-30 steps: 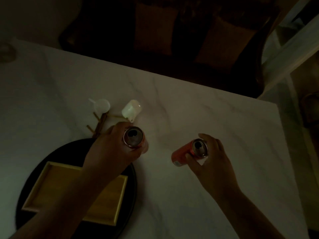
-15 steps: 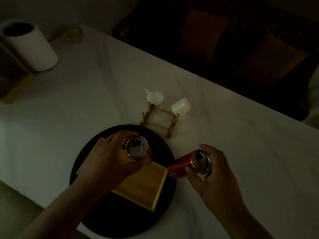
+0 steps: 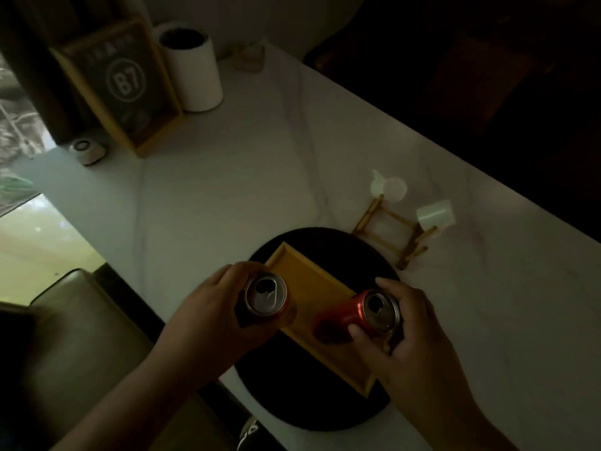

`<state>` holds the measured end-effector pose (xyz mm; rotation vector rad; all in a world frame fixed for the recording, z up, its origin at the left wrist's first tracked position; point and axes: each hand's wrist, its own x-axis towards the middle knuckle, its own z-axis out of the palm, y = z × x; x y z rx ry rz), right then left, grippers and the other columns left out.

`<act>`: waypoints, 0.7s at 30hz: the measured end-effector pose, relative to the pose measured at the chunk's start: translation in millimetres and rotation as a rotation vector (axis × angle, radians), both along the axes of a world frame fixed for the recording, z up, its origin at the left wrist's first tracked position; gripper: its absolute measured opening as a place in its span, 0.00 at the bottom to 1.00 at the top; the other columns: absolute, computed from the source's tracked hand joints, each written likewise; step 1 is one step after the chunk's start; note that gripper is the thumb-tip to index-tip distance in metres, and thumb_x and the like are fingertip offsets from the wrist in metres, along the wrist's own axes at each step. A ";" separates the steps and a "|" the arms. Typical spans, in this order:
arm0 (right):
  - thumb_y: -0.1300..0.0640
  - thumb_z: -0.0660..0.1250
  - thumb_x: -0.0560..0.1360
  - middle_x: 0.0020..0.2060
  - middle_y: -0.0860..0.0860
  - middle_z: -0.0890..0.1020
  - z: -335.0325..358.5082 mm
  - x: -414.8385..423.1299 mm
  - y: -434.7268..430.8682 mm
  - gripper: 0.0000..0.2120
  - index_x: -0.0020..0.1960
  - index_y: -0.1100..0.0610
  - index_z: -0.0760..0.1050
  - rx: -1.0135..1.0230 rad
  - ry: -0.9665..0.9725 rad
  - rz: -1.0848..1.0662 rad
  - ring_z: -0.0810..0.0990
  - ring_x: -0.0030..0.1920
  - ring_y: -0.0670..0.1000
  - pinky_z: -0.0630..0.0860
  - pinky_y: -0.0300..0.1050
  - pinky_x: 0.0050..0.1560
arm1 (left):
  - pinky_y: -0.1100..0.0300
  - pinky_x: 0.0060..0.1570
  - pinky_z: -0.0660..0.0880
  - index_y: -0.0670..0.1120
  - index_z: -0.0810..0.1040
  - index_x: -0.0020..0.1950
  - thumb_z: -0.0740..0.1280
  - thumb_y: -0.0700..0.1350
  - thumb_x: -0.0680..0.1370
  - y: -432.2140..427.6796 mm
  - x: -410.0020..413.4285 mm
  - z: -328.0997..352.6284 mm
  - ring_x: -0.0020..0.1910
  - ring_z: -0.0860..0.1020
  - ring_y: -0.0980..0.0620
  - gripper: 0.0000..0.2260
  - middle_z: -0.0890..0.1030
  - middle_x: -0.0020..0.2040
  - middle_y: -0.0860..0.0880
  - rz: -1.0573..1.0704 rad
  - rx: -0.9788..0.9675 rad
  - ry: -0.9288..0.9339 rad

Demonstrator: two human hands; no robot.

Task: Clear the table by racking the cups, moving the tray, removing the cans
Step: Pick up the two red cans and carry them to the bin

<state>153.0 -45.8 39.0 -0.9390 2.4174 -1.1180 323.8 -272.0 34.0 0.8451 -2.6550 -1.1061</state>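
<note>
Both cans (image 3: pixel 353 315) now over tray (image 3: pixel 305 271)

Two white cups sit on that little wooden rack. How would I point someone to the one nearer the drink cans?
Start at the round black tray on the white marble table. Just past its far right edge stands a small wooden rack with a white cup at each end. Yours is the blocky cup on the right end; the other cup, at the far end, looks round.

Two cans (image 3: pixel 266 295) (image 3: pixel 364 312), two white cups (image 3: pixel 390 189) (image 3: pixel 435 216), one wooden rack (image 3: pixel 390 236), one yellow tray (image 3: pixel 312 288).
</note>
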 end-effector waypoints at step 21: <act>0.28 0.67 0.69 0.65 0.31 0.69 -39.4 129.6 -153.8 0.33 0.71 0.34 0.63 0.049 -0.083 0.407 0.74 0.65 0.35 0.79 0.31 0.54 | 0.66 0.43 0.75 0.69 0.68 0.66 0.68 0.75 0.66 -66.1 174.0 -39.1 0.52 0.77 0.68 0.30 0.73 0.55 0.73 0.375 0.022 -0.030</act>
